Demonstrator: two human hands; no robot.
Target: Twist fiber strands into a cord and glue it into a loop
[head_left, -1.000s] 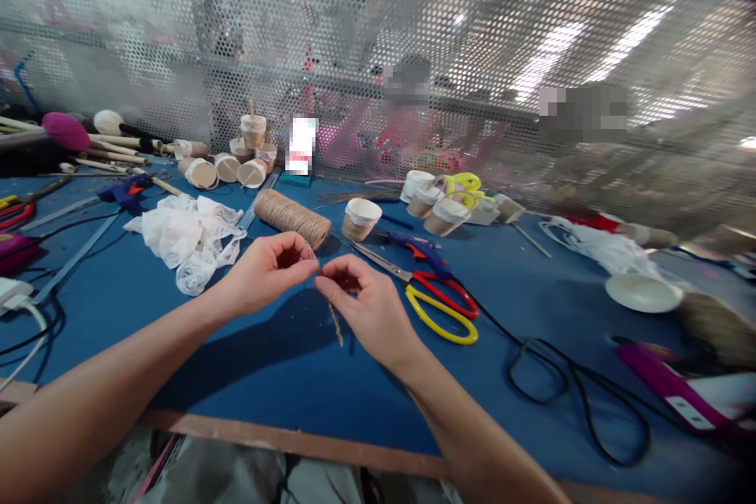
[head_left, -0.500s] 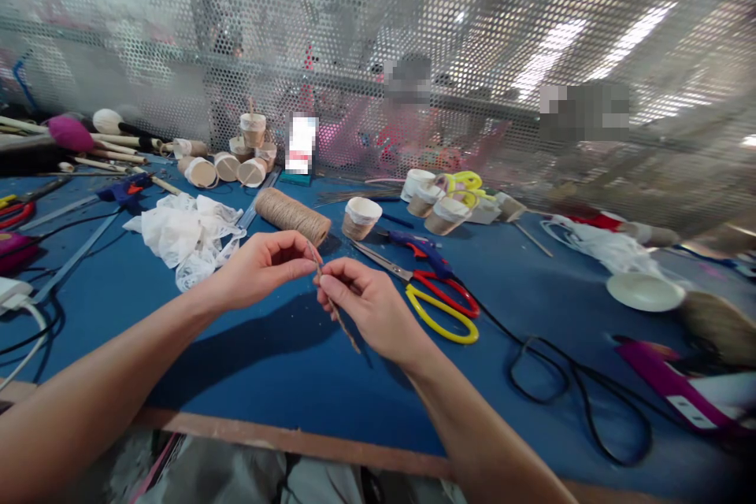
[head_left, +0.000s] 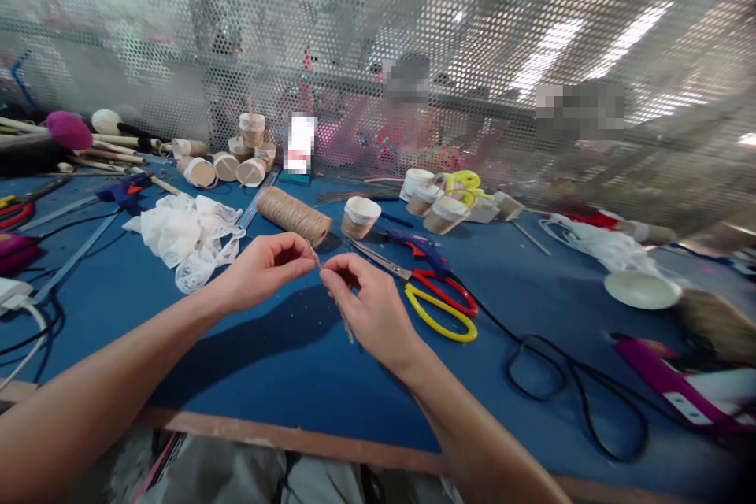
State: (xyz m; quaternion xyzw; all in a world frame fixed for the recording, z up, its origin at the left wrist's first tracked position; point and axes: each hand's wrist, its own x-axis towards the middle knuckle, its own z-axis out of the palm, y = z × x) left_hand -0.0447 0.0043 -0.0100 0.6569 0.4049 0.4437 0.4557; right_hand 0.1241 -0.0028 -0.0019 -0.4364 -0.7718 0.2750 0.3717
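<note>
My left hand [head_left: 265, 269] and my right hand [head_left: 367, 307] meet above the blue table [head_left: 248, 362], fingertips almost touching. Both pinch a short piece of jute twine [head_left: 346, 323]; its loose end hangs down below my right hand. A spool of the same twine [head_left: 293, 216] lies just behind my hands. Scissors with yellow and red handles [head_left: 434, 295] rest right of my right hand.
White lace fabric [head_left: 186, 235] lies at the left, paper cups [head_left: 361, 217] and twine-wrapped cups [head_left: 227, 167] further back. A black cable [head_left: 576, 390] loops at the right near a white dish [head_left: 642, 290]. A perforated metal screen [head_left: 378, 55] closes the back; people sit behind it.
My right hand has shifted slightly and the hanging twine end has swung, out to the right and back closer under the hand. Left hand stays nearly still.
</note>
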